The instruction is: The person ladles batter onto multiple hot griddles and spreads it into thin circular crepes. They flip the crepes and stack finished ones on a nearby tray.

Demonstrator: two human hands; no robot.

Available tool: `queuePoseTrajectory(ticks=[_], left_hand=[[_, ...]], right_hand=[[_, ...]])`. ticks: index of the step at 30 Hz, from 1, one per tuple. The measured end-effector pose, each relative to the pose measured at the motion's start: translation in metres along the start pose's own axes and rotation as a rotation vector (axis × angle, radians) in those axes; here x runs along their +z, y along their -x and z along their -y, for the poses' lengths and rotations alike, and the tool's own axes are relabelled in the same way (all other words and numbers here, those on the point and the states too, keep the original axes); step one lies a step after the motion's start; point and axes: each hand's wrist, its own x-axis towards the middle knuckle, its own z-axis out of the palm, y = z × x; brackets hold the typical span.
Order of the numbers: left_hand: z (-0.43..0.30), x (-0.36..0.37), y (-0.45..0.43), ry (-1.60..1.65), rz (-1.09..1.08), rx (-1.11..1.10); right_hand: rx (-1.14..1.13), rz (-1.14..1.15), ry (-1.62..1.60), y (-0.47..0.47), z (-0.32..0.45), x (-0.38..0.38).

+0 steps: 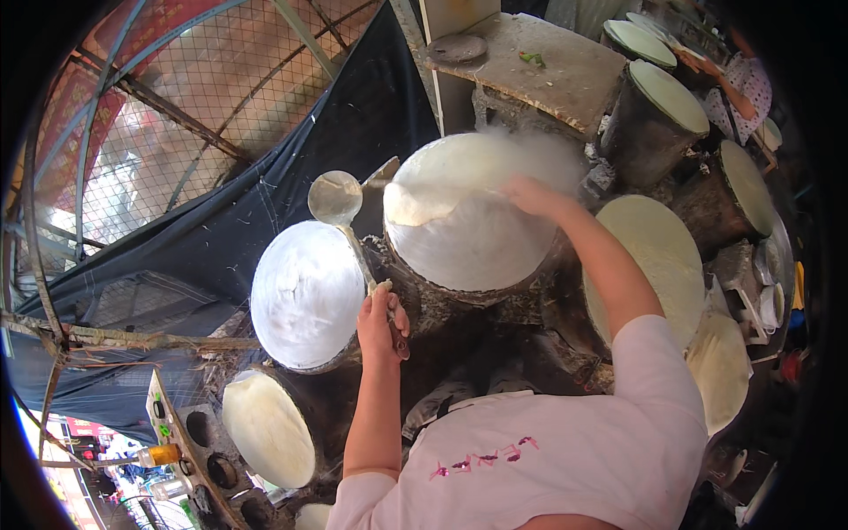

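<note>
My left hand point(383, 321) is closed around the handle of a metal ladle point(336, 199). Its round bowl hangs past the far edge of a bare, shiny round griddle point(308, 298). My right hand point(533, 197) is over a second round griddle point(474, 248), its fingers closed at the lifted edge of a thin pancake point(457, 162). The near half of that griddle shows bare metal, while the pancake's left part is folded up in a loose flap. Steam and motion blur hide my right fingertips and whether a thin tool is there too.
Pale batter sheets cover griddles at right point(652, 265) and lower left point(268, 430). A stack of thin pancakes point(719, 371) hangs beside my right arm. A worktop point(536, 66) and drum stoves point(652, 132) stand beyond. Another person point(742, 93) works at far right. Black sheeting point(371, 119) borders the left.
</note>
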Motion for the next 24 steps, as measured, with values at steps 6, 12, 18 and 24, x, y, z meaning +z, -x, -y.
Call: queuePoseTrajectory(ticks=[6, 12, 18, 24], left_hand=[[-0.003, -0.013, 0.002, -0.001, -0.033, -0.034], [0.006, -0.020, 0.020, -0.026, -0.085, 0.003], [0.010, -0.033, 0.036, -0.024, -0.093, -0.002], [0.006, -0.060, 0.020, -0.040, 0.014, -0.073]], right_hand=[[0.179, 0.319, -0.086, 0.062, 0.013, -0.063], [0.142, 0.326, -0.207, -0.024, 0.019, -0.047], [0.192, 0.533, -0.161, 0.019, 0.002, -0.083], [0.289, -0.009, -0.460, 0.155, 0.046, -0.016]])
